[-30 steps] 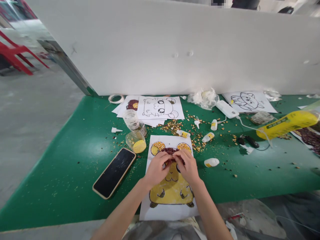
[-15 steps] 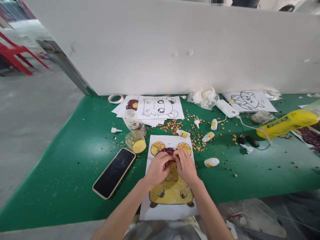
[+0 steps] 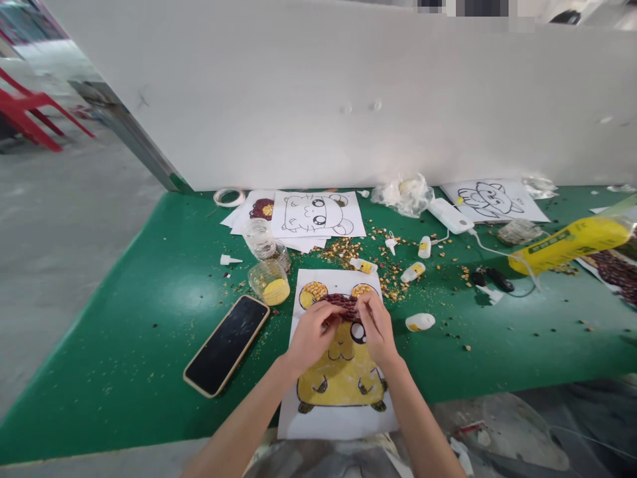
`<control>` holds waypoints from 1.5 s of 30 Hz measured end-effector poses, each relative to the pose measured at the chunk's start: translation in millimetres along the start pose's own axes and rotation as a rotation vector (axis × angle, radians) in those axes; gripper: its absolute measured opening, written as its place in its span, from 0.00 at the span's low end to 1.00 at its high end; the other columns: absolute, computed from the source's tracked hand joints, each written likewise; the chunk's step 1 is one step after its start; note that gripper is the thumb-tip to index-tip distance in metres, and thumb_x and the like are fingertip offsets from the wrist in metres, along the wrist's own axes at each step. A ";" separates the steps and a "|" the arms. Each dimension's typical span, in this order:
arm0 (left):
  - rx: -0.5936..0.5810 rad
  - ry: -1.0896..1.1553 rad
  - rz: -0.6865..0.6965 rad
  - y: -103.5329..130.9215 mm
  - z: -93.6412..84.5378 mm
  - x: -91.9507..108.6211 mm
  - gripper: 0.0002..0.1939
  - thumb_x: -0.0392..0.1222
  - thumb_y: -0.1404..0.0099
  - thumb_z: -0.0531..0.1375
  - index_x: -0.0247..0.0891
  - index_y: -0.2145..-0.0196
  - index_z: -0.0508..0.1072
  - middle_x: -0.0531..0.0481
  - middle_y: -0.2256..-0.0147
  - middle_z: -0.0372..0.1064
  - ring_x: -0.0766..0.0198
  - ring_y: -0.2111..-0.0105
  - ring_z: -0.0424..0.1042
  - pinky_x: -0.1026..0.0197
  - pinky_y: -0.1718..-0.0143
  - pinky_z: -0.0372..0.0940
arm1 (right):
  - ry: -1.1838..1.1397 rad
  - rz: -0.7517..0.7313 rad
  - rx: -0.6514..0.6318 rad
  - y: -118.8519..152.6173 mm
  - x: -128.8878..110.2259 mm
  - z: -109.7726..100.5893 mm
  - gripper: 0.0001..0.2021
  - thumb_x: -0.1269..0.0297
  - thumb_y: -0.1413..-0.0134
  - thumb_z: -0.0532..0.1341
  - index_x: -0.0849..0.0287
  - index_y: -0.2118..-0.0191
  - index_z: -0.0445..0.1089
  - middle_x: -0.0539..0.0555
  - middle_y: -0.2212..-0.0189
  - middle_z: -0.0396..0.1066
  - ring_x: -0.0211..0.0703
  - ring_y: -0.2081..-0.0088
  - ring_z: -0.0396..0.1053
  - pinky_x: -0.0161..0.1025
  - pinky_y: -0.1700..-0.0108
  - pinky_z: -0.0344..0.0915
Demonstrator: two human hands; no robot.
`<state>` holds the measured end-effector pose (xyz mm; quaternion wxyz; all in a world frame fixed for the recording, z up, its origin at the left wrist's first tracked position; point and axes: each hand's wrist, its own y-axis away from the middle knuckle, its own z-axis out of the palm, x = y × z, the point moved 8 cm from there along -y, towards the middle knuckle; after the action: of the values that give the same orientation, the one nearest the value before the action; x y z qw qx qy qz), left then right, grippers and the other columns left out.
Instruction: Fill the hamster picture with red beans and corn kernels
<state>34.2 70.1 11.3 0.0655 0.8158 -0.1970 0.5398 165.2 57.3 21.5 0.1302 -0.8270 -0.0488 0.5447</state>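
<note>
A white sheet (image 3: 291, 425) with a yellow-filled animal picture (image 3: 343, 385) lies before me on the green table. Dark red beans (image 3: 343, 302) cover the top of its head, and corn kernels fill parts of the round ears. My left hand (image 3: 312, 332) rests at the left edge of the beans, its fingers bent together; what they pinch, if anything, is too small to name. Close to the right side of the beans is my right hand (image 3: 377, 325), thumb and forefinger together on something I cannot make out. One eye of the picture shows between the hands.
A phone (image 3: 226, 345) and a tub of yellow grains (image 3: 275, 290) stand left. Small glue bottles (image 3: 419, 322) lie right, scattered seeds (image 3: 343, 249) and drawings (image 3: 318, 214) behind. Further right are a white device (image 3: 450, 216) and a yellow bag (image 3: 572, 244).
My right hand has moved slightly right, away from my left hand, uncovering more beans and the picture's eye. My left hand has stayed nearly in place.
</note>
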 end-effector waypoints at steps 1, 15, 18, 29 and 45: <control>0.001 0.034 -0.018 -0.4 -0.6 -1.0 0.12 0.30 0.40 0.54 0.38 0.61 0.74 0.47 0.65 0.71 0.60 0.64 0.69 0.59 0.62 0.64 | -0.007 0.023 0.012 0.5 3.2 -0.7 0.12 0.64 0.37 0.45 0.57 0.72 0.56 0.49 0.75 0.56 0.39 0.72 0.57 0.37 0.69 0.55; 0.061 0.471 -0.229 -2.6 -6.0 -20.2 0.12 0.36 0.42 0.59 0.37 0.58 0.68 0.49 0.67 0.73 0.62 0.63 0.73 0.58 0.57 0.67 | 0.021 -0.012 -0.031 -4.2 6.2 4.6 0.07 0.66 0.40 0.54 0.57 0.67 0.68 0.52 0.69 0.70 0.41 0.66 0.67 0.37 0.63 0.62; 0.072 0.514 -0.242 -3.3 -5.9 -21.2 0.15 0.35 0.44 0.61 0.37 0.57 0.68 0.50 0.68 0.71 0.62 0.63 0.73 0.58 0.56 0.67 | 0.013 -0.045 -0.023 -3.6 2.7 3.7 0.05 0.67 0.43 0.58 0.56 0.68 0.70 0.52 0.70 0.71 0.41 0.66 0.68 0.37 0.62 0.63; 0.071 0.597 -0.302 -1.7 -5.8 -22.5 0.18 0.42 0.44 0.63 0.36 0.56 0.67 0.52 0.71 0.69 0.64 0.69 0.71 0.61 0.63 0.66 | 0.027 -0.165 -0.051 -0.8 -10.3 7.8 0.03 0.66 0.47 0.61 0.55 0.70 0.73 0.52 0.72 0.73 0.43 0.67 0.70 0.40 0.63 0.67; -0.101 0.755 -0.341 -0.9 4.6 -10.2 0.19 0.44 0.42 0.62 0.36 0.54 0.68 0.42 0.59 0.74 0.55 0.59 0.73 0.58 0.61 0.65 | 0.149 -0.017 0.066 -1.3 4.2 -3.3 0.05 0.64 0.42 0.55 0.57 0.65 0.67 0.54 0.68 0.68 0.43 0.65 0.65 0.40 0.63 0.62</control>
<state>35.1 72.0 0.3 0.2614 0.5772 -0.0474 0.7722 170.0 58.9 19.3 0.1655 -0.8601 -0.0281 0.4817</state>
